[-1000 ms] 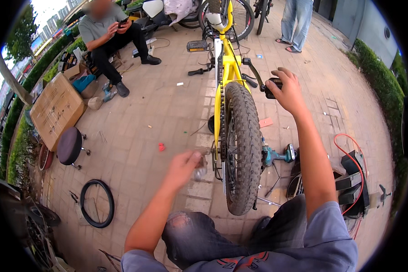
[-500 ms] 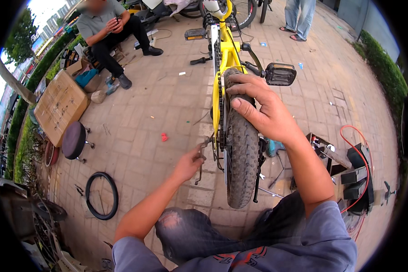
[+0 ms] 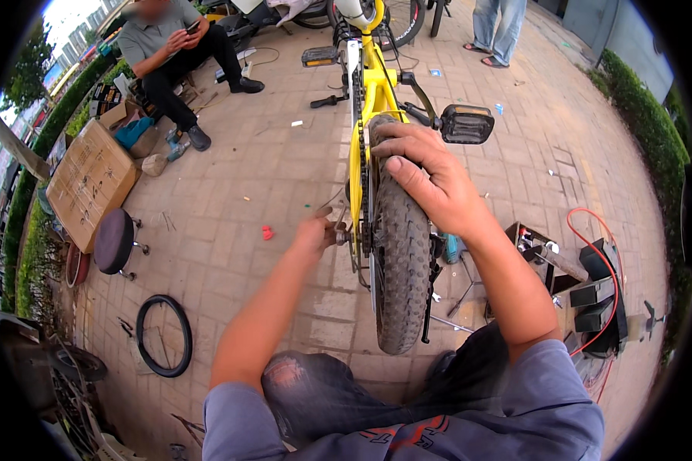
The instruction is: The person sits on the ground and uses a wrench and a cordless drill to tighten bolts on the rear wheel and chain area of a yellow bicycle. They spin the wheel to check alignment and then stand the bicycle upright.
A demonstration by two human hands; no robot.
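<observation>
A yellow bicycle (image 3: 378, 81) stands in front of me, its rear wheel nearest. My right hand (image 3: 432, 170) grips the top of the knobbly black rear tyre (image 3: 404, 273), with the fingers over the tread and the thumb along it. To the left of the wheel, my left hand (image 3: 314, 235) is closed at the axle end, slightly blurred. It holds a bent metal wrench (image 3: 341, 230), mostly hidden by the fingers. The chain (image 3: 357, 100) runs along the left side of the frame. A black pedal (image 3: 467, 124) sticks out to the right, beyond my right hand.
A loose tyre (image 3: 164, 336), a round stool (image 3: 114, 240) and a cardboard box (image 3: 92, 184) are at left. A seated person (image 3: 169, 58) holds a phone. At right are a toolbox (image 3: 542, 253), a red hose (image 3: 614, 284) and a teal power tool (image 3: 451, 249). Another person's legs (image 3: 498, 31) stand far off.
My left hand has moved up and slightly left, closer to the axle, and the wrench's hanging handle no longer shows. My right hand stays on the tyre. The whole view has shifted slightly.
</observation>
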